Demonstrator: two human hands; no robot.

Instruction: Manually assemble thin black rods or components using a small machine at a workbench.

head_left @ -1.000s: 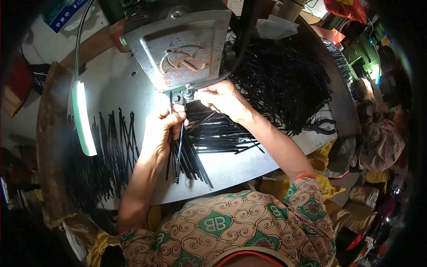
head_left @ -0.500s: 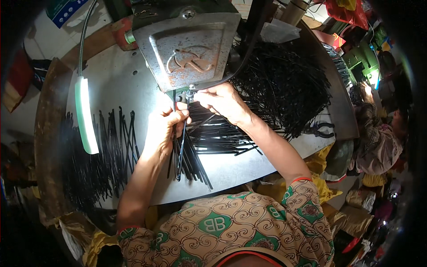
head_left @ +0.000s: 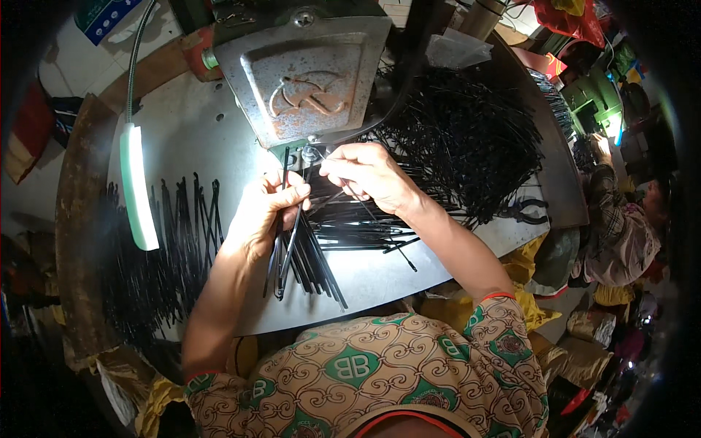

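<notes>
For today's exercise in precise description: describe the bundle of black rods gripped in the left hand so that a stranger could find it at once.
Start at the grey metal machine head over the metal table. Just below its lower edge, the left hand grips a bundle of thin black rods that fans toward the person. Unlike the rods lying flat in a row to its left or the big heap to the right, it is held.

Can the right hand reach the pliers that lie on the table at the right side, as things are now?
Probably yes. The pliers lie in the open on the table, right of the right hand, with nothing over them. But that hand now pinches a thin black rod, so its grip is not free.
</notes>
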